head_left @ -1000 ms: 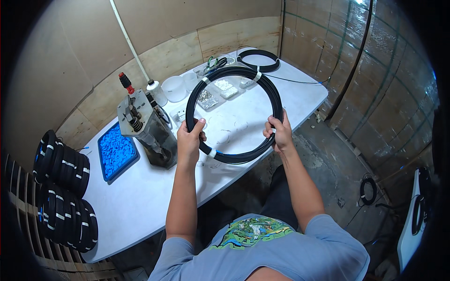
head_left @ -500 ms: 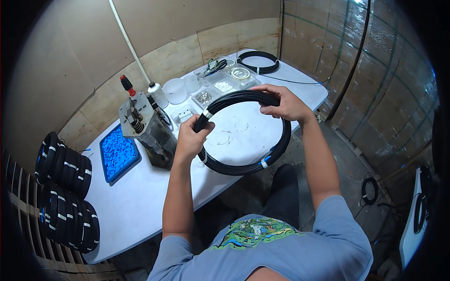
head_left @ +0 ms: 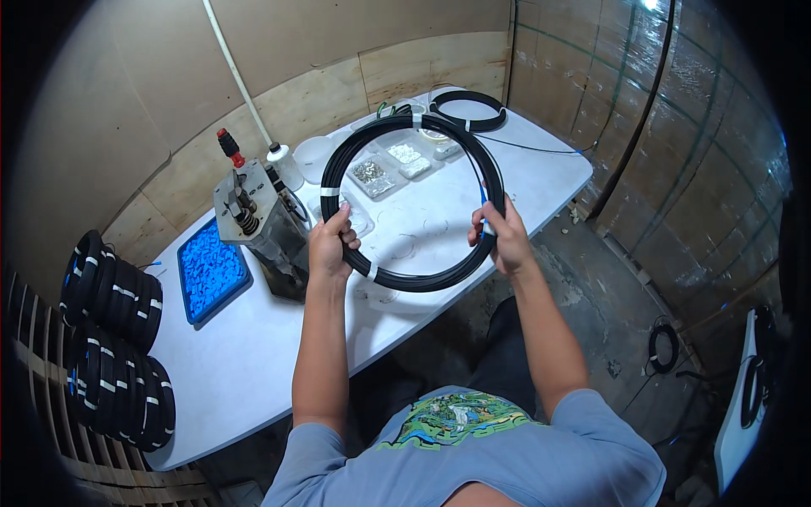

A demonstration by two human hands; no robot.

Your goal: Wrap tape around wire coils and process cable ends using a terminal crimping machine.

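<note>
Mid-frame, our left hand (head_left: 331, 243) and right hand (head_left: 507, 238) grip opposite sides of the black coil (head_left: 420, 282) above the bench (head_left: 228, 376); we should hold evenly, so its turns lie bundled.

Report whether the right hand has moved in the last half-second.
Yes: the right hand has moved down-picture, nearer the front edge of the white table.

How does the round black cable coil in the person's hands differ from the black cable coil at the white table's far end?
The held black cable coil is raised in the bare left hand and bare right hand; the far black cable coil lies on the white table. The held coil shows a blue piece near the right hand; none shows on the far coil. Both are round, with white bands.
</note>
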